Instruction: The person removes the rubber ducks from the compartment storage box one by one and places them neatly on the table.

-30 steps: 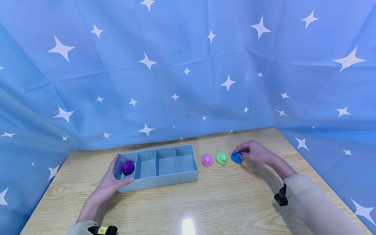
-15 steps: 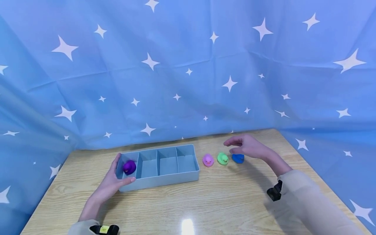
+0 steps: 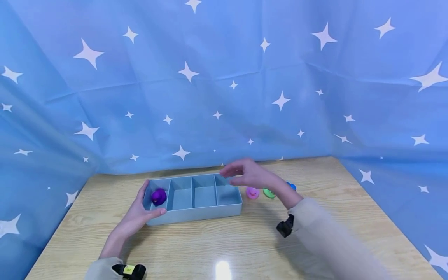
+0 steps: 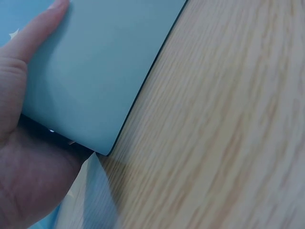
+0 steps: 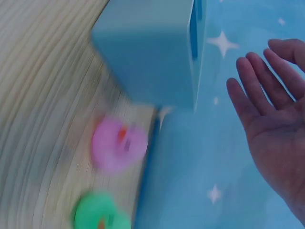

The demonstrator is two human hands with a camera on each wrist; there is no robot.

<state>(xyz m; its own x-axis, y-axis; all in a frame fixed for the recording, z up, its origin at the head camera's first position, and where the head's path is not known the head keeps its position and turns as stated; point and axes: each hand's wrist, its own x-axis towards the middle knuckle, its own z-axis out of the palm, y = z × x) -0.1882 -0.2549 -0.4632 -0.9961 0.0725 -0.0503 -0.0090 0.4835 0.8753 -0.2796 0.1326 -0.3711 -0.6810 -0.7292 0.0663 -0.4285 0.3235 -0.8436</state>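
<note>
My left hand holds the left end of a blue-grey divided box. Its thumb lies along the front wall, also seen in the left wrist view. A purple rubber duck sits in the leftmost compartment. Over the box's right end hovers my right hand, fingers loosely bent around nothing. To the right of the box a pink rubber duck, a green one and a blue one stand in a row. My right hand and forearm partly cover the green and blue ducks.
Everything stands on a wooden table. A blue cloth with white stars hangs behind the table and along its sides. Thin dividers split the box into several compartments.
My right hand has let go of the blue duck, risen and swept left over the row to the box's right end. The blue duck stays on the table. My left hand keeps its hold.
</note>
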